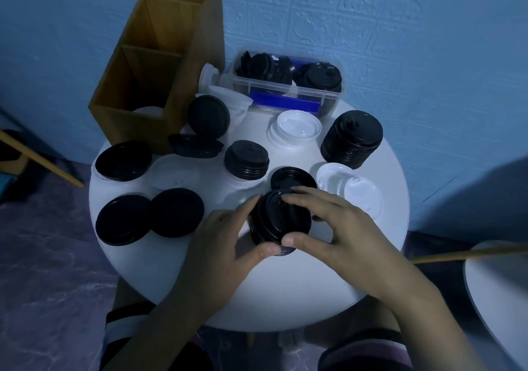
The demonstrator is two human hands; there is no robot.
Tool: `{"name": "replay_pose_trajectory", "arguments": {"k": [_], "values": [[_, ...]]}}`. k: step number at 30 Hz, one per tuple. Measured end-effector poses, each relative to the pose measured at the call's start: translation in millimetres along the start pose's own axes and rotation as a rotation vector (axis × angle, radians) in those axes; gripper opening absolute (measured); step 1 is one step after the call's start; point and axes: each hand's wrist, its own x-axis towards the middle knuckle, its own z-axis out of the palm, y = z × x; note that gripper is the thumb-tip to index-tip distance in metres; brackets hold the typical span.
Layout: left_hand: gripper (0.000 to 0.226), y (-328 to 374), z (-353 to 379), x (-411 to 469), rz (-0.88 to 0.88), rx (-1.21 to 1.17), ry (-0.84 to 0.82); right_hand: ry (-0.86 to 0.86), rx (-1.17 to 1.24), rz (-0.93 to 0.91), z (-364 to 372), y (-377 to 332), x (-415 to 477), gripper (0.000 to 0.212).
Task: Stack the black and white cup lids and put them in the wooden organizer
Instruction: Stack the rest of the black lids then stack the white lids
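Left hand (pixel 225 246), right hand (pixel 338 227) gripping black lids (pixel 275 223)

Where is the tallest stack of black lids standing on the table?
In the head view, the tallest black stack stands at the white table's far right, right of the upturned white lids and near the clear plastic container.

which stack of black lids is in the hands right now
The nearest stack, gripped by the left hand and right hand; the middle stack and tall right stack stand untouched.
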Motion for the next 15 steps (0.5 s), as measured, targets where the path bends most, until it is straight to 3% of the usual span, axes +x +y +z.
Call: {"name": "replay_pose_trajectory", "arguments": {"k": [6, 15], "values": [[0.074, 3.6, -2.9, 0.6, 0.012, 0.001, -0.016, 0.078, -0.050, -0.015, 4.2, -4.7, 1.5, 0.056], [0.085, 1.2, -0.3, 0.8, 0.041, 0.056, 0.006, -0.146, -0.040, -0.068, -9.9, -3.6, 5.7, 0.053]]}}
